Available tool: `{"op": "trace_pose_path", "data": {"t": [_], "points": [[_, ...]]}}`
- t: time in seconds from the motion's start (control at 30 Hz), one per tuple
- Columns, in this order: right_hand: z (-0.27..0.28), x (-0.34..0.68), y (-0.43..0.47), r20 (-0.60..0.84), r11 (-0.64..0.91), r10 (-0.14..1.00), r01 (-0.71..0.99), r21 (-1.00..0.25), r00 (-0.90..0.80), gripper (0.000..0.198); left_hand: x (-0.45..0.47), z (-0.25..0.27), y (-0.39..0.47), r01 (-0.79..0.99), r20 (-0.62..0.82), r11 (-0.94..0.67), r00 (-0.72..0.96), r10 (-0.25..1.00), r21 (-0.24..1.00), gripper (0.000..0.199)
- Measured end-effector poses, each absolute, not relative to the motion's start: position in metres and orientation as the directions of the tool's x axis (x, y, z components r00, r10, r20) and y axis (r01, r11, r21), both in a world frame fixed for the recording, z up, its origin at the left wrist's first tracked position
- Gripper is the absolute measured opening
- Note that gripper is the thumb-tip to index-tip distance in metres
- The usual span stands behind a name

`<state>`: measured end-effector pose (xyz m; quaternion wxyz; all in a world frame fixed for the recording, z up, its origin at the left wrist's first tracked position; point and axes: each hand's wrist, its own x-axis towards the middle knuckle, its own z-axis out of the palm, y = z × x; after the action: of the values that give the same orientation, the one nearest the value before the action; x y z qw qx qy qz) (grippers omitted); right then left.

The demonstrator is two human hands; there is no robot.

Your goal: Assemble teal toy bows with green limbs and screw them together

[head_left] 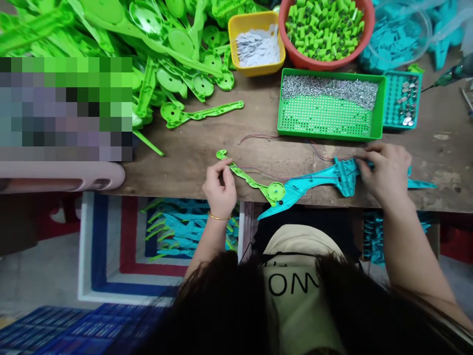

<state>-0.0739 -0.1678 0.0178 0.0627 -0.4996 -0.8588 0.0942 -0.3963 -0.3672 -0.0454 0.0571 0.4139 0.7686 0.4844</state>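
Left grip: thumb and forefinger of the left hand come together at the upper part of the green arm; whether they pinch it or the thin wire beside it, I cannot tell.
Right grip: fingers of the right hand bend down onto the right half of the blue piece; how firmly they close is hidden.
Blue piece: along the front edge of the wooden table, its left tip jutting past that edge.
Green arm: slanting up and left, its disc end touching the blue piece.
Thin wire: stretched from near the left fingertips toward the blue piece.
Green tray: just behind the blue piece, the green tray holds small metal parts heaped at its far side.
Teal tray: right beside it, the teal tray holds shiny discs.
Back row: yellow tub of white pieces, red bowl of green cylinders.
Far left: piled green parts.
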Motion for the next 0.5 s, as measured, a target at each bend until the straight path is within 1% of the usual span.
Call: {"op": "trace_pose_path", "data": {"t": [0.03,0.07,0.1,0.13,0.17,0.2,0.23,0.27,0.3,0.33,0.4,0.5], "points": [[0.021,-0.074,-0.167,0.036,0.472,0.877,0.847,-0.244,-0.479,0.027,-0.396,-0.046,-0.367,0.588,0.32,0.194,-0.653,0.686,0.785,0.018],[0.023,-0.073,-0.167,0.081,0.451,0.89,0.844,-0.291,-0.448,0.026,-0.395,-0.046,-0.367,0.595,0.327,0.197,-0.654,0.682,0.779,0.017],[0.025,-0.072,-0.166,0.142,0.42,0.907,0.83,-0.367,-0.396,0.025,-0.395,-0.046,-0.367,0.603,0.335,0.199,-0.653,0.679,0.773,0.017],[0.026,-0.071,-0.165,0.213,0.378,0.926,0.797,-0.472,-0.313,0.023,-0.394,-0.046,-0.367,0.61,0.342,0.2,-0.653,0.676,0.767,0.017],[0.026,-0.071,-0.164,0.287,0.334,0.938,0.73,-0.596,-0.194,0.021,-0.394,-0.046,-0.367,0.616,0.348,0.204,-0.653,0.673,0.761,0.016],[0.025,-0.07,-0.163,0.34,0.3,0.939,0.624,-0.722,-0.059,0.018,-0.394,-0.046,-0.367,0.62,0.351,0.208,-0.654,0.67,0.757,0.016],[0.023,-0.07,-0.161,0.35,0.277,0.935,0.489,-0.827,0.062,0.017,-0.393,-0.046,-0.367,0.622,0.353,0.213,-0.656,0.667,0.753,0.016],[0.021,-0.071,-0.159,0.329,0.26,0.932,0.353,-0.899,0.153,0.019,-0.393,-0.046,-0.367,0.622,0.351,0.219,-0.658,0.666,0.752,0.016],[0.018,-0.071,-0.158,0.292,0.241,0.935,0.243,-0.94,0.202,0.021,-0.393,-0.046,-0.367,0.619,0.347,0.224,-0.662,0.665,0.753,0.016],[0.017,-0.071,-0.157,0.253,0.217,0.943,0.181,-0.959,0.215,0.022,-0.394,-0.046,-0.367,0.615,0.34,0.228,-0.664,0.666,0.755,0.016],[0.015,-0.071,-0.157,0.183,0.152,0.97,0.192,-0.97,0.157,0.021,-0.394,-0.046,-0.367,0.605,0.325,0.231,-0.666,0.672,0.762,0.015],[0.017,-0.07,-0.16,0.136,0.123,0.99,0.248,-0.961,0.035,0.021,-0.395,-0.047,-0.368,0.593,0.314,0.227,-0.668,0.675,0.773,0.014]]}}
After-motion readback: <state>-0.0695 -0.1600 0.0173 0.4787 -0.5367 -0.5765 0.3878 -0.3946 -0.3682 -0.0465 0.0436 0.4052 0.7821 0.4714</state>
